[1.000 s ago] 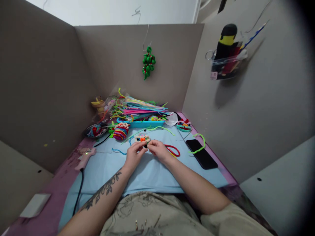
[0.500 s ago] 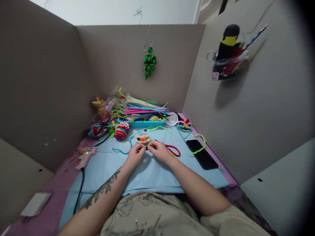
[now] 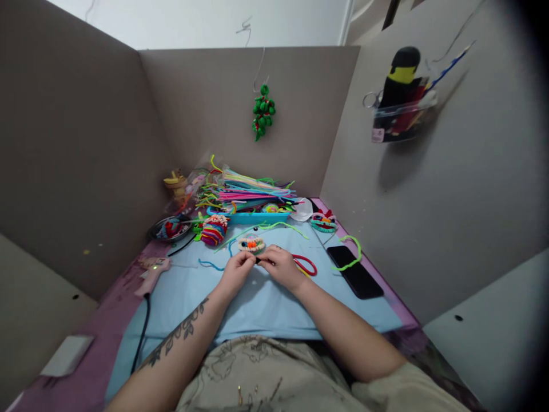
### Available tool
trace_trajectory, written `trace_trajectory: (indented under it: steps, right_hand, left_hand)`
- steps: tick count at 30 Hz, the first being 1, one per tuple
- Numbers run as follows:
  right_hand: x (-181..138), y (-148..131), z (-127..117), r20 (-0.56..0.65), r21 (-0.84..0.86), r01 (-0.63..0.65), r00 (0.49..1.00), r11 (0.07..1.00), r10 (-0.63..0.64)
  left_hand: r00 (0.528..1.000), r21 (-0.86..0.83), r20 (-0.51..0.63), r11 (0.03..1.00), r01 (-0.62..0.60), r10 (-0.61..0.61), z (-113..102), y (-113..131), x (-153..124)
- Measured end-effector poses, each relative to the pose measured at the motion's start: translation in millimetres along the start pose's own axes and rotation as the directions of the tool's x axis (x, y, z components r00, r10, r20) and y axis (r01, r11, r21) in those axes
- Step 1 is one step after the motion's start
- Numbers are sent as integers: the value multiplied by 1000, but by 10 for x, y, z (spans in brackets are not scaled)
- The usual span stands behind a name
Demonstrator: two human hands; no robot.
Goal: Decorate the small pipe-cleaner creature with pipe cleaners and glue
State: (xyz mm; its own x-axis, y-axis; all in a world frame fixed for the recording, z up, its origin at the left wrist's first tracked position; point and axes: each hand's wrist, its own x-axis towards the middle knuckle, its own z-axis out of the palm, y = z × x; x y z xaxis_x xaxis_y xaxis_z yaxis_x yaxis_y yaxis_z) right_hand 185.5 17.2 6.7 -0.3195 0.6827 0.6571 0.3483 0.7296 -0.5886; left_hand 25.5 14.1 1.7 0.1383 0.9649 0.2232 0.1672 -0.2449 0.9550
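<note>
Black piece point(image 3: 257, 261) was pinched between left fingers point(image 3: 247, 259) and right fingers point(image 3: 266, 259), cream piece point(image 3: 251, 245) just beyond was uncovered since earlier, pink label point(image 3: 378, 135) was unreadable

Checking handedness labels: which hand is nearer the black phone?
Right. The right hand is just left of the black phone; the left hand is farther left, beyond the right hand.

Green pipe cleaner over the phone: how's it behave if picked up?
The green pipe cleaner is probably light, being so thin. It likely bends easily but holds shape, given its hooked curve. It should lift freely: it lies across the phone with nothing visible on top.
</note>
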Motion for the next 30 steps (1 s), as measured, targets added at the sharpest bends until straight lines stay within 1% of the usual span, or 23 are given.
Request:
trace_trajectory:
  steps: [4, 11, 19, 24, 30]
  right_hand:
    - [0, -7, -28, -2, 4, -20, 1000, 1000, 20]
    - [-7, 16, -25, -2, -8, 15, 1000, 1000, -15]
    - [25, 0, -21, 3, 57, -52, 999, 997, 52]
    - [9, 2, 7, -18, 36, -17, 1000, 999, 18]
    - [-1, 12, 4, 8, 3, -38, 999, 999, 38]
  left_hand:
    - [1000, 32, 13, 999, -16, 16, -2, -11, 0]
    - [999, 47, 15, 998, -34, 33, -7, -34, 5]
    - [999, 40, -42, 999, -32, 34, -20, -18, 21]
    - [997, 64, -9, 995, -78, 79, -3, -8, 10]
    - [994, 89, 9, 990, -107, 106, 13, -41, 4]
